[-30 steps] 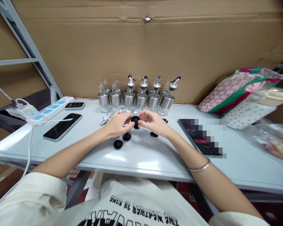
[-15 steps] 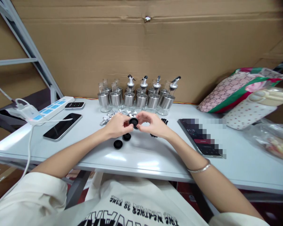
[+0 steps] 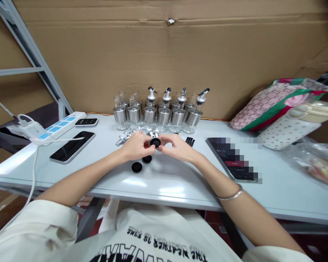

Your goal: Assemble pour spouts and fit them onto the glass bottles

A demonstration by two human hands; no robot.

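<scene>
My left hand and my right hand meet over the middle of the white table, both pinching one round black cap between their fingertips. Two more black caps lie on the table just in front of my left hand. Behind my hands stands a row of small glass bottles with steel sleeves; the right ones carry pour spouts. Loose metal spout parts lie left of my hands, small black stoppers to the right.
A phone lies at the left, with a small black device and a white power strip with cable behind it. A tablet lies at the right, beside patterned bags and a plastic bag. Cardboard lines the back.
Both hands have turned the black cap a little between their fingers and my right hand has closed in on it. Nothing else has moved.
</scene>
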